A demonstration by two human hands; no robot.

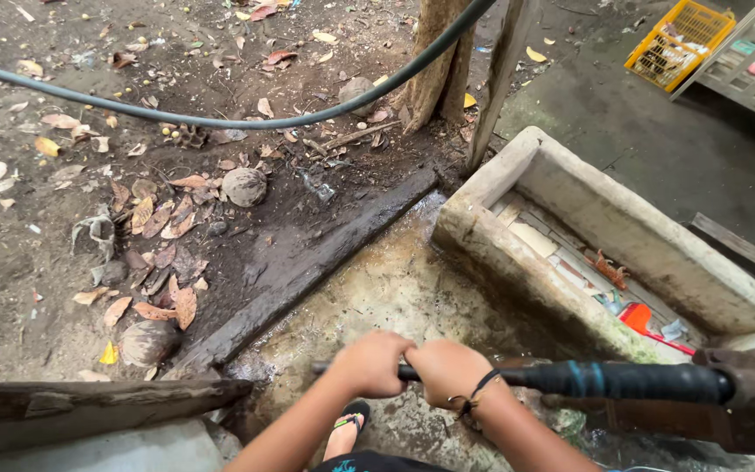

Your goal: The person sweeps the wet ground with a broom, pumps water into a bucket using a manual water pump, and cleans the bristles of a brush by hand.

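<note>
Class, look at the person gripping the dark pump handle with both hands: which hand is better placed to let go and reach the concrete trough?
Probably the right hand: it grips the handle on the side nearer the concrete trough. The left hand sits at the handle's far end.

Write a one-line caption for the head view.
Both hands, left hand and right hand, grip a black pump handle beside a concrete trough.

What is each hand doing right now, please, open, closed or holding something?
Left hand: closed around the end of the black pump handle.
Right hand: closed around the same handle, right beside the left hand.
</note>
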